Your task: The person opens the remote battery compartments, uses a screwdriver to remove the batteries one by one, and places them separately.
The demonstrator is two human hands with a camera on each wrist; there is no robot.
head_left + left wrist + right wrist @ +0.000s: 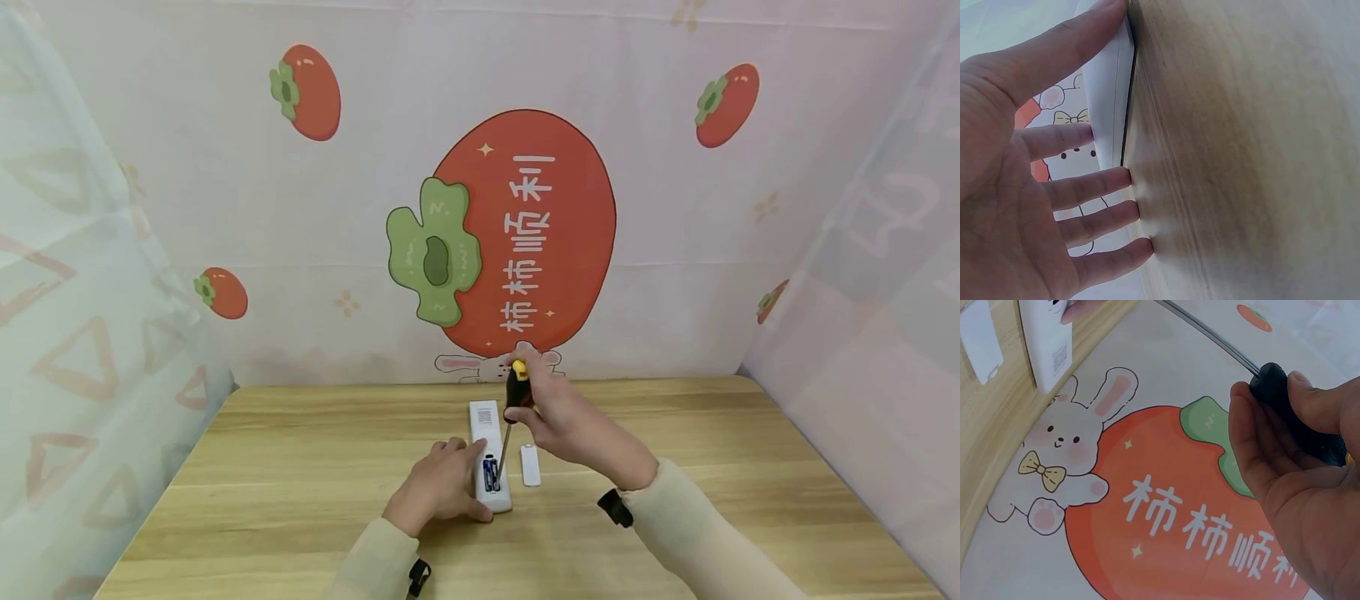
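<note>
A white remote control (487,429) lies back side up on the table, its compartment uncovered and blue batteries (490,474) showing inside. My left hand (441,479) steadies it from the left: the thumb touches its near end and the index finger its side. In the left wrist view the fingers are spread and nearly straight, some fingertips at the tabletop. My right hand (573,425) grips the black handle of a screwdriver (1269,384) with a yellow end. The screwdriver's shaft slants down, its tip at the batteries' lower right end.
Just right of the remote lies its white battery cover (530,465). The wooden table (300,467) ends at a printed cloth backdrop (360,167) with persimmons and a rabbit. Cloth walls stand on both sides.
</note>
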